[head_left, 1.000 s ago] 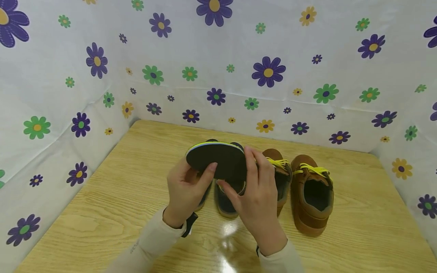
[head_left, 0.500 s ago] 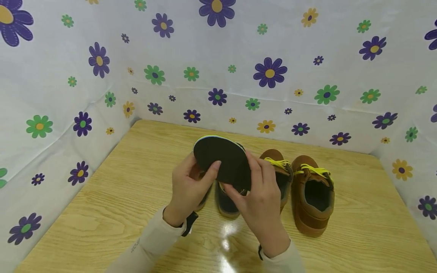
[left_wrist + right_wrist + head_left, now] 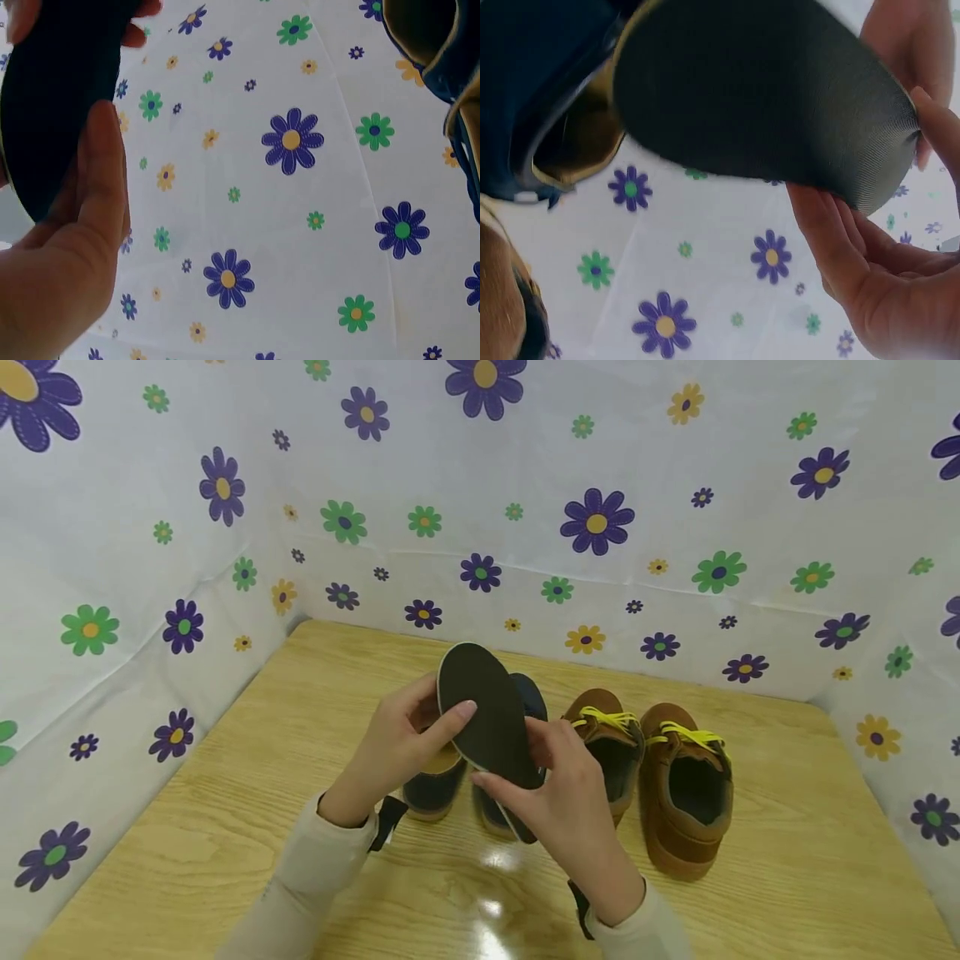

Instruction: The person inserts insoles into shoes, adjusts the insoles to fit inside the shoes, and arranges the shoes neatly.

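Observation:
A shoe insole (image 3: 483, 710) with a black face towards the head camera is held up in the middle, tilted, between both hands. My left hand (image 3: 393, 743) grips its upper left edge, thumb on the black face and fingers behind. Lower down, my right hand (image 3: 570, 802) pinches the insole's middle with thumb and fingers, and the sole bends there. In the right wrist view the insole (image 3: 727, 97) spans the upper part. Behind it stand two dark blue shoes, the left one (image 3: 431, 793) and the right one (image 3: 530, 693), both partly hidden.
Two brown shoes with yellow laces, one (image 3: 600, 706) beside the other (image 3: 678, 843), stand on the right of the wooden table (image 3: 210, 827). A white flowered cloth (image 3: 420, 443) walls the back and sides.
Both hands have turned the insole from nearly level to steeply slanted, its lower end now pointing down towards the front right. The left hand shifted a little left. The shoes stay in place.

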A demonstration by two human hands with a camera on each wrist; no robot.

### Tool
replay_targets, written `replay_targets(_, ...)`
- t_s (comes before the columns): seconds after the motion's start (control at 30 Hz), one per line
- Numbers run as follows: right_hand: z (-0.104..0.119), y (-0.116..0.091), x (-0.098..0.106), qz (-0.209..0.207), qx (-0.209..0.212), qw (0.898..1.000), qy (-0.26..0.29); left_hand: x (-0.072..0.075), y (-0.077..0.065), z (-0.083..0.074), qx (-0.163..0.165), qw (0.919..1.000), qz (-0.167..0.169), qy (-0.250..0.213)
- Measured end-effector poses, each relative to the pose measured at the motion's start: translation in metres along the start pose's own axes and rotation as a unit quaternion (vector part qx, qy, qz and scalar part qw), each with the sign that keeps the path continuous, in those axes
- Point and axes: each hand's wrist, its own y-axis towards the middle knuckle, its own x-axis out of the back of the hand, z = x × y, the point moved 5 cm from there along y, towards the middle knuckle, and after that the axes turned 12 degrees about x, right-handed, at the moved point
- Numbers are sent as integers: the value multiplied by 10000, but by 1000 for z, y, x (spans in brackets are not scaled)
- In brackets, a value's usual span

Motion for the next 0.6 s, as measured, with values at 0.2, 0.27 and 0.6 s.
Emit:
replay_targets(0.2,-14,-1,-8,436,-1734,9774,1127,16,7,6,-9,9987,501,-130)
replay_targets(0.27,-19,-2,-9,498,-2231,9644,1329,23,11,11,-30,9993,384,11)
replay_targets(0.6,-34,-13,-30,1095,-3208,9231,1816,32,25,71,-388,9293,101,3670)
